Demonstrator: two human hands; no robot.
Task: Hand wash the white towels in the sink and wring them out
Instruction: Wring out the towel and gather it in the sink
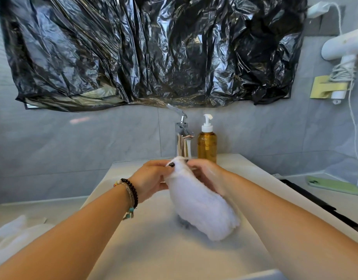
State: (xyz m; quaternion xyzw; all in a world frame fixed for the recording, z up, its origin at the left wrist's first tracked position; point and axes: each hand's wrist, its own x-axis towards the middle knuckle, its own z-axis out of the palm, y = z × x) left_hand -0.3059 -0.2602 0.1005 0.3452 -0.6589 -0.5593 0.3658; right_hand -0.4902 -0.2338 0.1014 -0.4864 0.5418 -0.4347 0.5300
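White towel (198,201), bunched into a soft roll over the sink (153,249), top end under the tap (183,136), lower end drooping toward the basin. Left hand (151,178) and right hand (206,174) on either side of the top end, fingers curled and pinching the cloth. Looks wet and soapy, so likely heavy for its size, limp, slippery in a loose pinch. No stiffness to lean on: sags wherever unsupported. Not fragile; probably takes hard twisting. Best grip for wringing, by judgement: full fists well apart, one near each end, not both at the top. Soap bottle (207,148) just beside the tap. More white cloth (14,233) on the worktop (32,207) at left.
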